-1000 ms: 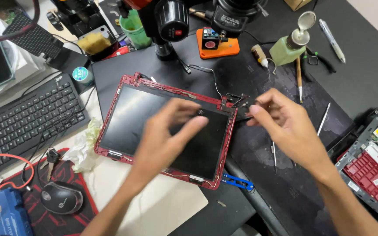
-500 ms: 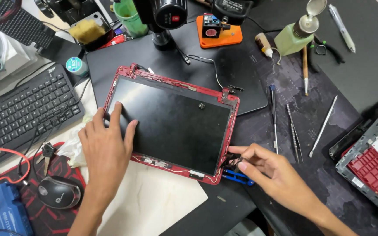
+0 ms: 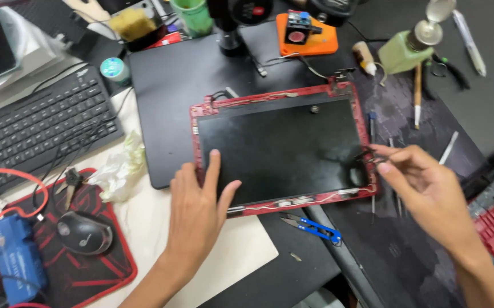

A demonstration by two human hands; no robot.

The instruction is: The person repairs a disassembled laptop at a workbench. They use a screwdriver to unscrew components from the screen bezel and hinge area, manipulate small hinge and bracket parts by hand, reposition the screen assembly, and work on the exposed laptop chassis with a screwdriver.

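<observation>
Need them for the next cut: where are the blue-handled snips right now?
Head view: the blue-handled snips lie on the dark mat just below the red screen frame, near its lower right, between the left hand and the right hand.

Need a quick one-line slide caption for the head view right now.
Left hand flat on red-framed laptop screen panel; right hand pinches at its right edge.

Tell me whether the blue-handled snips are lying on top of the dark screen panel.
No, the blue-handled snips lie on the mat below the red screen frame, off the dark screen panel.
</observation>
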